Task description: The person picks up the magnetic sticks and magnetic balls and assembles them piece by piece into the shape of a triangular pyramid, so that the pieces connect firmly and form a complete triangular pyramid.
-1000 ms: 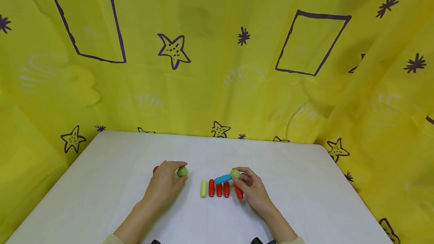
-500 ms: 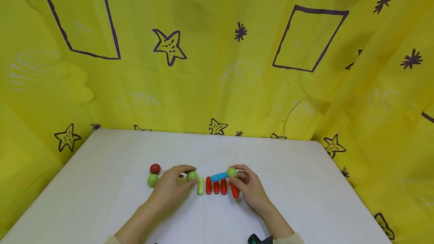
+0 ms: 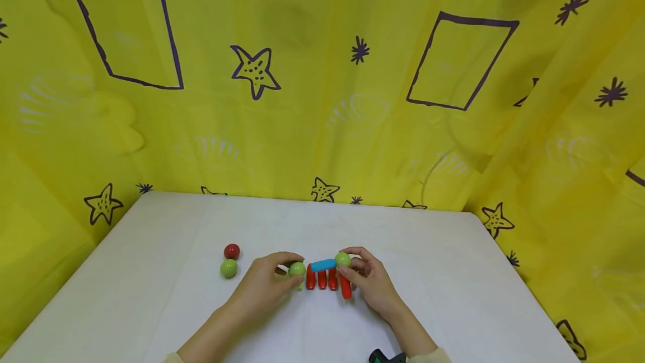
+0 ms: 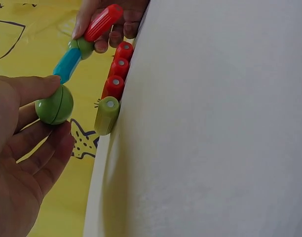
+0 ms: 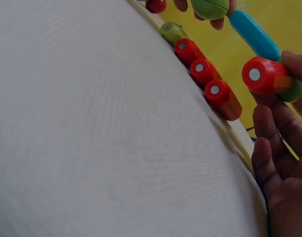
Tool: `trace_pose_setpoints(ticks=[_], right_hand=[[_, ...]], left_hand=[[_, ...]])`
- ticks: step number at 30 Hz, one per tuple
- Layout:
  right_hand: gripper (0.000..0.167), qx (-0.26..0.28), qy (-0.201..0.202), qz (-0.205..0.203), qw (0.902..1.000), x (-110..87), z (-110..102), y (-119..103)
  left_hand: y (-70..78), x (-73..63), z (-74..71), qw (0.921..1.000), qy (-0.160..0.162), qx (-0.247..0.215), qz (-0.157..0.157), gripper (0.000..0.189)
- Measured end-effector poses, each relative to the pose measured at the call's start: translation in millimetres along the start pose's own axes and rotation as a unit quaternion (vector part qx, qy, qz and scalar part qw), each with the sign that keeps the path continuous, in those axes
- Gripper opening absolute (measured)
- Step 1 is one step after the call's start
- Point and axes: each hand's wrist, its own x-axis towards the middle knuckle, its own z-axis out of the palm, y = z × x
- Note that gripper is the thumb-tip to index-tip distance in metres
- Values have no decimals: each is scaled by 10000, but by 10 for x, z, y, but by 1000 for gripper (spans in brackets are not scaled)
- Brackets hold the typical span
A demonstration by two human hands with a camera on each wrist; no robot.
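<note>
My left hand (image 3: 269,283) pinches a green ball (image 4: 55,104) between thumb and fingers, above the table. My right hand (image 3: 372,276) grips a second green ball (image 3: 343,260) that has a blue magnetic rod (image 3: 323,265) and a red magnetic rod (image 5: 267,75) joined to it. The blue rod points left, its free end right at the left hand's ball. The red rod angles down toward the front, showing a silver disc on its end in the right wrist view. Beneath the hands lie a row of red rods (image 3: 322,279) and a light green rod (image 4: 107,116), partly hidden by the left hand in the head view.
Left of the left hand, a red ball (image 3: 232,251) and another green ball (image 3: 229,268) rest on the white table (image 3: 126,301). A black object (image 3: 385,356) shows at the front edge near the right forearm. Yellow patterned cloth (image 3: 302,128) hangs behind and at both sides.
My left hand has carried its green ball rightward to the blue rod's free end, uncovering the red and green balls on the left. The right hand has stayed almost in place.
</note>
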Motion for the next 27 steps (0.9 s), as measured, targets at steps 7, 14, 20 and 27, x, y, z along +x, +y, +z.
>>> trace_pose_setpoints(ticks=[7,14,20,27], right_hand=[[38,-186,-259,-202,9993,-4,-12,1],[37,-174,-416,-206,9988,-21,-12,11],[40,-122,-528,-298,9981,-39,-9,-1],[38,-254,-563,-373,9974,-44,-5,-9]], left_hand=[[27,0,19,9996,-219,-191,57,30],[1,-24,6,9991,-245,-288,201,30],[-47,-15,2,9973,-314,-646,143,34],[-139,11,11,9960,-348,-799,208,32]])
